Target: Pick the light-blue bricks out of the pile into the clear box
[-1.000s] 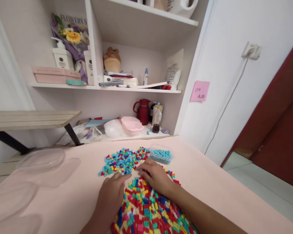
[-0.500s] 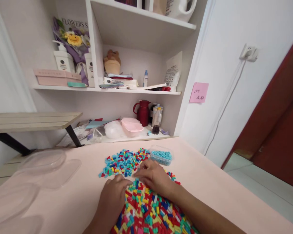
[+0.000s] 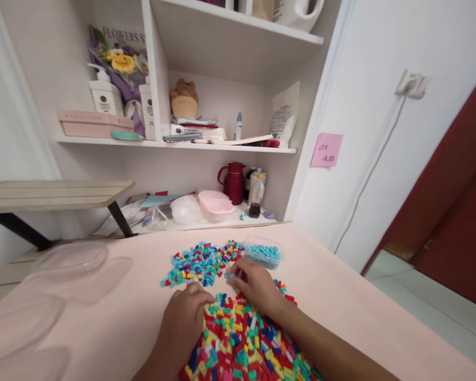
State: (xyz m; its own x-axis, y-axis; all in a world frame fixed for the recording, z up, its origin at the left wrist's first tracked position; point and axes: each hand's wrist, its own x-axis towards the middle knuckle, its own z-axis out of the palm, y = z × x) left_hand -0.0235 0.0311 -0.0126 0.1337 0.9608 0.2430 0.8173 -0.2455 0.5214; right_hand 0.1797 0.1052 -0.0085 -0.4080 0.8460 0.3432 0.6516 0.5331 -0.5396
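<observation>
A large pile of small multicoloured toy bricks spreads across the pink tabletop in front of me. My left hand rests at the pile's upper left edge, fingers loosely bent and thumb stretched toward the bricks; I see nothing held in it. Just above the pile, my right hand pinches a small light blue brick between thumb and fingertips. Beyond both hands lies a smaller heap of mostly blue bricks mixed with red, yellow and green ones. A clear plastic box holding light blue bricks stands behind my right hand.
Clear plastic containers and lids lie on the left of the pink table. A small wooden stand is at the back left. Behind the table are shelves with a red jug, a bottle and a pink container.
My right hand has shifted slightly right, away from my left hand, and a light blue brick now shows at its fingertips. The left hand stays nearly in place. The view has moved slightly.
</observation>
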